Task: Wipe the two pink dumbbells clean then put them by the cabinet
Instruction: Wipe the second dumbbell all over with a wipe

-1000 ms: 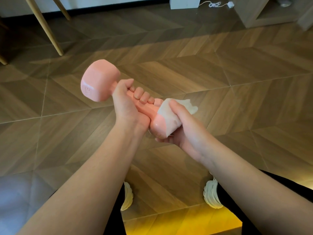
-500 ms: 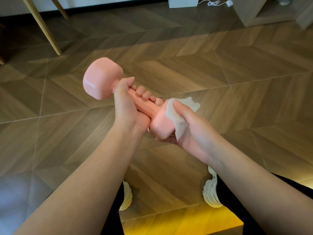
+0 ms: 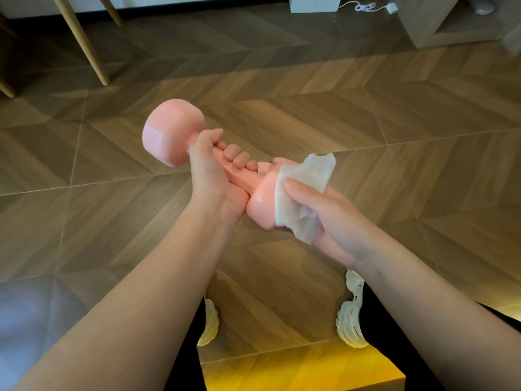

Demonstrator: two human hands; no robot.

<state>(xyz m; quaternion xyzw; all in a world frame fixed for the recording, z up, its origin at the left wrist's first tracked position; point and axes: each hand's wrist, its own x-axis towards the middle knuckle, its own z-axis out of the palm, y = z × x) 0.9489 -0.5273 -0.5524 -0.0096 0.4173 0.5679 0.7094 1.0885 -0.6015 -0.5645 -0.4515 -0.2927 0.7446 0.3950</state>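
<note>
— Where was the pink dumbbell [image 3: 244,179] at that moment?

— In the air over the herringbone wood floor [image 3: 366,122], in front of the person. It was slanted, with one head up and to the left and the other lower, nearer the body.

— And the hands?

— The left hand [image 3: 211,176] was wrapped round the handle, fingers curled tight over it. The right hand [image 3: 318,207] cupped the nearer head from the right, its thumb pressing a crumpled white wipe [image 3: 308,170] against it. One corner of the wipe stuck up free.

— Anything else around?

— White shoes [image 3: 349,314] on the floor below the arms. Slanted wooden furniture legs [image 3: 84,43] stood far left, and an open-fronted wooden unit [image 3: 423,21] at the far right, with a white cable [image 3: 363,7] lying beside it. All were well apart from the dumbbell.
</note>
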